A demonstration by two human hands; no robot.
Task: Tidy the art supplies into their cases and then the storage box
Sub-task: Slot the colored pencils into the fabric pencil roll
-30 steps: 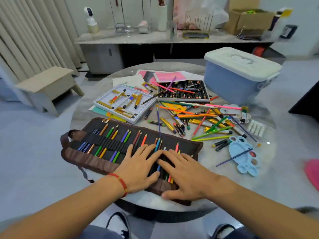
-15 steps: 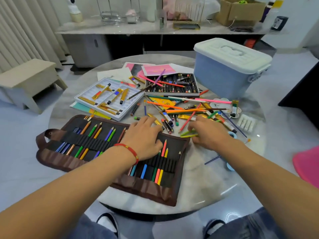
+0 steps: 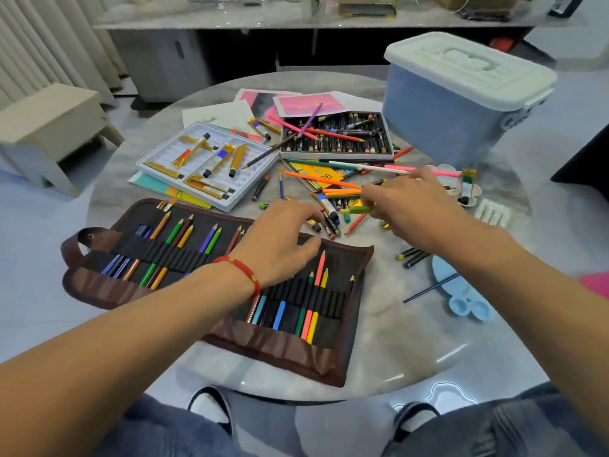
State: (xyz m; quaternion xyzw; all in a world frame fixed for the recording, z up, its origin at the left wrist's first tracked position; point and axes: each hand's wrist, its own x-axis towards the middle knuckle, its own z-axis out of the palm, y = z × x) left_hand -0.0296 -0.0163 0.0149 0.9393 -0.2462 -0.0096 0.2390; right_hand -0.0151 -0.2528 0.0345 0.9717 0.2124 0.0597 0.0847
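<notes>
Right hand (image 3: 413, 209) pinching green pencil (image 3: 356, 210) in loose pile, having left pencil roll case (image 3: 349, 258) a second ago. Left hand (image 3: 280, 242) still flat on case, fingers relaxed, holding nothing. Several elastic slots vacant. Storage box (image 3: 461, 107) lidded, at far right of round table (image 3: 412, 341). Judgement: case-filling resumed; task early.

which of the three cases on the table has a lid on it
The blue storage box, at the far right: its white lid is on. The brown pencil roll lies unrolled, and the white paint-tube tray and black crayon box are uncovered.
</notes>
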